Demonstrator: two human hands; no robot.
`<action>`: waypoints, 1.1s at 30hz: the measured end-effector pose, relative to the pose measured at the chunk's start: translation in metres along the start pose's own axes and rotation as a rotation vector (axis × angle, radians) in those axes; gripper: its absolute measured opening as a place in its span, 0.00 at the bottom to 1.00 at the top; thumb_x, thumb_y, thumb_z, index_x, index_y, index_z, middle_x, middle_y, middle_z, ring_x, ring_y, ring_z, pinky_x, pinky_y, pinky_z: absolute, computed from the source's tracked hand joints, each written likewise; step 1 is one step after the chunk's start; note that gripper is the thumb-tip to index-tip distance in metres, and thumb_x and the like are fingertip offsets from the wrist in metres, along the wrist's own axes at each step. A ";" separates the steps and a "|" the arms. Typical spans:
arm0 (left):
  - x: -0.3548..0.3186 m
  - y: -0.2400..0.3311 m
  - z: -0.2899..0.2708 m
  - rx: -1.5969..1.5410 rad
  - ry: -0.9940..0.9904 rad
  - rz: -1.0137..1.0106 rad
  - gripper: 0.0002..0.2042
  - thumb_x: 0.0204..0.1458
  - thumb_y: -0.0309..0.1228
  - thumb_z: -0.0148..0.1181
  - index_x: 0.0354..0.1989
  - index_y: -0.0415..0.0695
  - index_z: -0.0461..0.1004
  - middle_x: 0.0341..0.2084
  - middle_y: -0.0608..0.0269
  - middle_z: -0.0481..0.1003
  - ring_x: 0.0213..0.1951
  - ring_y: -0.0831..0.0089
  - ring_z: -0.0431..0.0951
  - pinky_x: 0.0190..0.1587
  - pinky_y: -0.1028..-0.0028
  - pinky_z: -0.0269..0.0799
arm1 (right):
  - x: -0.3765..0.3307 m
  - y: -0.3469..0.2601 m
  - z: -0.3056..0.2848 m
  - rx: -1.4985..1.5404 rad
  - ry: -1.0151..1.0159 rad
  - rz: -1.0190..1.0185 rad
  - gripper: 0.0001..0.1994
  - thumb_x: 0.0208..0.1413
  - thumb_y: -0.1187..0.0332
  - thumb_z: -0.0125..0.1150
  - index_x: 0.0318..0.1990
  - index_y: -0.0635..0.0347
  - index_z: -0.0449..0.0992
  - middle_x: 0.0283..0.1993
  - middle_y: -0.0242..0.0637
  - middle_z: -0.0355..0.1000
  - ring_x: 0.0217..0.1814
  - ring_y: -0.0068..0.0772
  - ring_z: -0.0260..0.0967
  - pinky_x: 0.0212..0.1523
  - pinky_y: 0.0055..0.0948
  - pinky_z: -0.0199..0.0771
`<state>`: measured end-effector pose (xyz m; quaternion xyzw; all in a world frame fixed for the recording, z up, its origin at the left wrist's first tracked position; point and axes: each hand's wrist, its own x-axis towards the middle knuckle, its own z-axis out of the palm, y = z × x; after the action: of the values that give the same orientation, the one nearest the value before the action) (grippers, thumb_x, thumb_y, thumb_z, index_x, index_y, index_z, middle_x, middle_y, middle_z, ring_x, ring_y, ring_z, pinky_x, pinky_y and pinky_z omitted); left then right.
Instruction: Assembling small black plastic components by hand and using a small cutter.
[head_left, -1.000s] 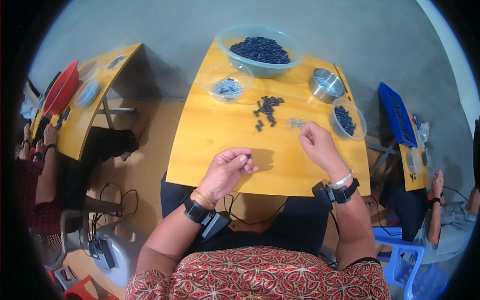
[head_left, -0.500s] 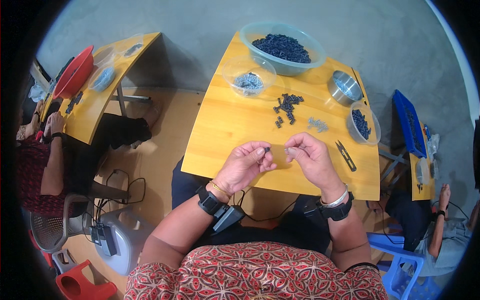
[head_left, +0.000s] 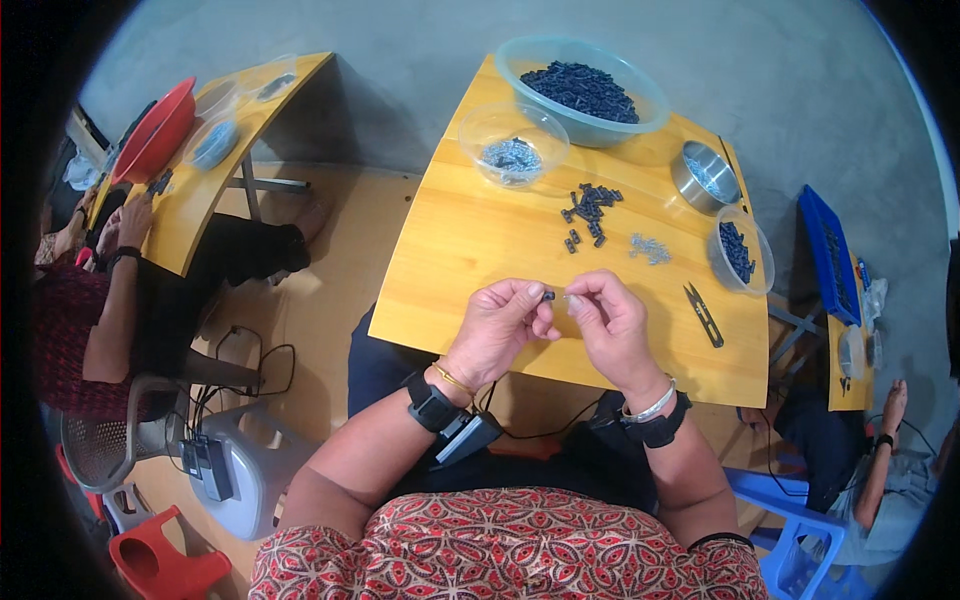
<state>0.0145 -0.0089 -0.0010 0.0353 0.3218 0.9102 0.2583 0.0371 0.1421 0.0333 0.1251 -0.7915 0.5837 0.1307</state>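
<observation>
From the head view: left hand (head_left: 503,325) pinches a small black piece (head_left: 548,295) at its fingertips, right hand (head_left: 608,322) pinches something tiny against it. Looks like joining; next calls for steady alignment. Loose pieces (head_left: 590,208) lie beyond both hands.

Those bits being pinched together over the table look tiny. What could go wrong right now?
The small dark piece sits only between the fingertips of the left hand and right hand, above the table near its front edge; a slip could drop it to the floor. The loose dark pieces and pale bits lie unboxed, so a forearm sweep might scatter them. The snips lie close to the right hand.
</observation>
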 end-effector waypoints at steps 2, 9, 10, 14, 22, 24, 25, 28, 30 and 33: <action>0.001 0.001 0.000 0.003 0.011 -0.005 0.08 0.55 0.32 0.49 0.31 0.39 0.70 0.19 0.64 0.70 0.22 0.78 0.69 0.31 0.74 0.73 | 0.000 -0.002 0.001 0.001 -0.007 0.020 0.03 0.50 0.80 0.52 0.33 0.64 0.68 0.27 0.31 0.67 0.27 0.18 0.63 0.27 0.17 0.64; 0.000 0.000 0.001 -0.020 0.003 -0.002 0.07 0.55 0.30 0.50 0.29 0.39 0.70 0.19 0.64 0.70 0.21 0.80 0.68 0.29 0.76 0.73 | -0.001 -0.008 0.003 -0.058 -0.038 0.028 0.04 0.50 0.80 0.52 0.34 0.64 0.67 0.27 0.34 0.67 0.28 0.22 0.67 0.29 0.20 0.67; 0.000 0.000 0.001 -0.020 0.004 0.000 0.07 0.55 0.30 0.50 0.29 0.39 0.70 0.19 0.64 0.70 0.21 0.80 0.68 0.29 0.76 0.73 | -0.001 -0.009 0.003 -0.076 -0.040 0.021 0.04 0.50 0.80 0.52 0.33 0.64 0.66 0.27 0.35 0.68 0.29 0.23 0.68 0.29 0.21 0.68; 0.001 -0.003 0.001 0.013 0.024 0.000 0.08 0.55 0.30 0.50 0.29 0.39 0.70 0.18 0.64 0.70 0.20 0.78 0.68 0.28 0.75 0.72 | -0.001 -0.005 0.004 -0.093 -0.032 0.003 0.04 0.49 0.80 0.52 0.33 0.64 0.66 0.27 0.36 0.68 0.28 0.26 0.68 0.29 0.22 0.69; -0.002 0.001 0.001 0.047 0.006 0.005 0.07 0.54 0.29 0.52 0.30 0.38 0.71 0.19 0.64 0.71 0.20 0.80 0.68 0.28 0.76 0.74 | 0.003 -0.009 0.002 -0.254 -0.132 -0.245 0.05 0.47 0.82 0.53 0.32 0.63 0.67 0.28 0.39 0.67 0.29 0.31 0.69 0.29 0.25 0.69; -0.002 0.003 0.000 -0.024 -0.012 -0.029 0.07 0.54 0.29 0.52 0.30 0.38 0.71 0.20 0.64 0.71 0.21 0.80 0.68 0.29 0.75 0.74 | 0.002 -0.007 0.004 -0.192 -0.124 -0.171 0.05 0.47 0.81 0.53 0.32 0.63 0.67 0.28 0.37 0.67 0.29 0.29 0.69 0.29 0.24 0.69; -0.001 0.003 -0.001 -0.024 -0.013 -0.026 0.07 0.54 0.29 0.52 0.30 0.38 0.71 0.20 0.64 0.71 0.21 0.80 0.68 0.29 0.75 0.74 | 0.001 -0.006 0.005 -0.132 -0.114 -0.096 0.05 0.48 0.81 0.53 0.32 0.64 0.67 0.28 0.36 0.67 0.29 0.27 0.68 0.29 0.23 0.69; -0.001 0.000 -0.004 -0.073 -0.017 -0.020 0.07 0.54 0.30 0.52 0.30 0.39 0.71 0.20 0.64 0.71 0.21 0.80 0.68 0.30 0.75 0.74 | -0.004 -0.006 0.005 0.101 -0.031 0.047 0.04 0.50 0.79 0.54 0.34 0.64 0.66 0.27 0.32 0.66 0.29 0.21 0.67 0.29 0.20 0.69; -0.001 0.002 -0.004 -0.072 -0.022 -0.034 0.07 0.54 0.30 0.51 0.30 0.39 0.71 0.20 0.65 0.71 0.21 0.80 0.68 0.30 0.75 0.74 | -0.002 -0.001 -0.003 0.094 -0.047 0.094 0.04 0.51 0.77 0.53 0.34 0.64 0.66 0.27 0.30 0.66 0.29 0.19 0.66 0.30 0.19 0.69; -0.001 0.000 -0.006 -0.057 -0.039 -0.033 0.07 0.54 0.31 0.51 0.32 0.40 0.72 0.19 0.66 0.71 0.20 0.78 0.68 0.29 0.75 0.72 | -0.002 0.002 -0.008 0.206 -0.124 0.233 0.04 0.53 0.75 0.52 0.35 0.63 0.65 0.28 0.28 0.66 0.30 0.17 0.65 0.31 0.17 0.67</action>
<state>0.0136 -0.0133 -0.0056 0.0404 0.2910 0.9138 0.2805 0.0383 0.1503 0.0329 0.0808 -0.7433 0.6641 -0.0005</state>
